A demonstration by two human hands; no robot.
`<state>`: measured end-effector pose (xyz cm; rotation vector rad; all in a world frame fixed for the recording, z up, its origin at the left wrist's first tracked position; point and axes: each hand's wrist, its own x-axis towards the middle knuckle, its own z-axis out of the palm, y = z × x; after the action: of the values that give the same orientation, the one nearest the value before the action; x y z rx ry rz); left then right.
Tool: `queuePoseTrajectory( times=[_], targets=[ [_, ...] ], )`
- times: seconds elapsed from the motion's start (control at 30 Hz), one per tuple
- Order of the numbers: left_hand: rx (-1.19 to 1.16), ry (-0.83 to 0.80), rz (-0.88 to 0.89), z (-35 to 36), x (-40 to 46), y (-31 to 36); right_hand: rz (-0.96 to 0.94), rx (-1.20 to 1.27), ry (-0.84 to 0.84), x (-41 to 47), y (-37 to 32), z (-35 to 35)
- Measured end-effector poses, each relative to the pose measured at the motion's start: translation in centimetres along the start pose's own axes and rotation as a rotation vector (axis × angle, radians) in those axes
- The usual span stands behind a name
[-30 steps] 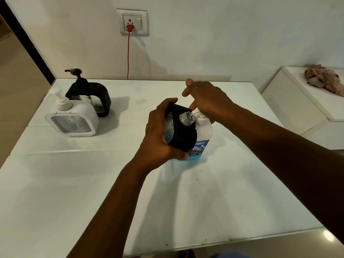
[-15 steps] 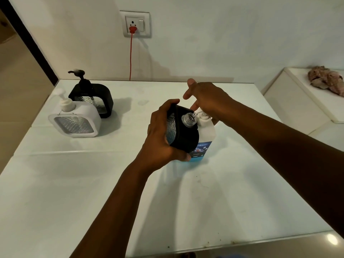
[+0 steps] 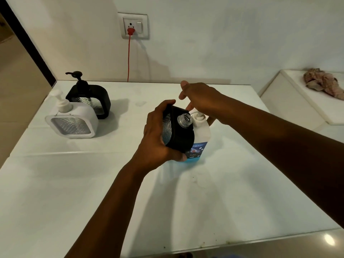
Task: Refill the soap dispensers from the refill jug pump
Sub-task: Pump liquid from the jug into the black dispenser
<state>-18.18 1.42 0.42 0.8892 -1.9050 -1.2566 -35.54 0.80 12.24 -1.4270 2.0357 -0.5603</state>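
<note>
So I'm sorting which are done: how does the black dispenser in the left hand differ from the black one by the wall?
The held dispenser has no pump, its clear neck open, and is tilted toward the refill jug in the left hand. The standing dispenser keeps its black pump and sits upright on the table. Both share black frames with textured clear panels.

White wall (image 3: 223, 34) (socket (image 3: 135, 26) mounted) behind glossy white table (image 3: 186, 211).

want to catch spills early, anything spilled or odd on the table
No clear spill. A faint smudge marks the table behind the hands; wet or dry, unclear. The held black dispenser has no pump.
</note>
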Motion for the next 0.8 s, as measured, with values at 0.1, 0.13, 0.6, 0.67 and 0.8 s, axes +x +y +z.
queuePoseTrajectory(
  times=[0.1, 0.13, 0.6, 0.67, 0.8],
  targets=[
    [-0.008, 0.0, -0.003, 0.0, 0.0, 0.0, -0.03, -0.056, 0.039, 0.2, 0.3, 0.4],
    [-0.007, 0.002, -0.005, 0.0, 0.0, 0.0, -0.034, -0.063, 0.072, 0.2, 0.5, 0.7],
    [0.004, 0.011, 0.014, 0.0, -0.1, 0.2, -0.04, -0.031, 0.046, 0.1, 0.4, 0.6],
    [-0.001, 0.005, 0.01, 0.0, 0.0, 0.2, -0.042, -0.023, 0.027, 0.3, 0.3, 0.5],
    [0.005, -0.01, -0.004, 0.0, -0.1, 0.1, -0.042, -0.016, 0.108, 0.5, 1.2, 1.0]
  ],
)
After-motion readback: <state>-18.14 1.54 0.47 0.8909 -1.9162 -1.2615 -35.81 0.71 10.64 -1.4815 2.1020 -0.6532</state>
